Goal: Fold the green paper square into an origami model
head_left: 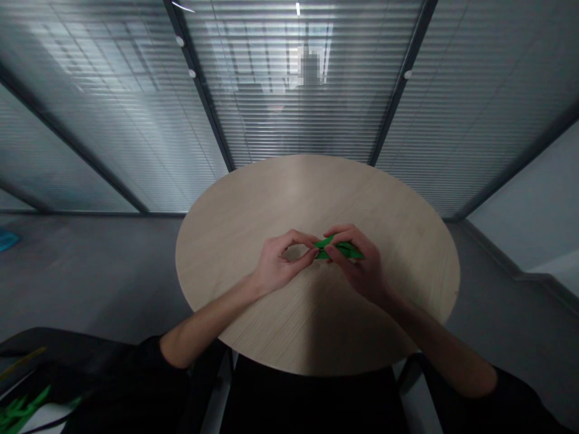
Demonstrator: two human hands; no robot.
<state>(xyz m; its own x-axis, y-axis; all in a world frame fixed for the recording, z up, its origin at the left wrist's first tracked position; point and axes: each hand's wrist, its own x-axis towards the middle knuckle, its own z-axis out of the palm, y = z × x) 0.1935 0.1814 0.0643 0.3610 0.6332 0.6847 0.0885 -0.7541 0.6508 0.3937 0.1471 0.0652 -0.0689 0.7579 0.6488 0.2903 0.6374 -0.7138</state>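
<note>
While above the table [289, 193], left hand [280, 262] and right hand [357, 265], each grip clamped on folded green paper [339, 247].

Left hand [279, 263] and right hand [357, 267] pinch folded green paper [341, 248] over a round wooden table [294, 193]. Slatted glass partition [271, 120] behind.

The green paper [341, 248] looks matt, the pale wood tabletop [289, 199] smooth.

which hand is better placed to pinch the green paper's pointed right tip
Right, probably: the right hand sits over the folded green paper, nearer that tip; the left hand only touches the opposite end.
</note>
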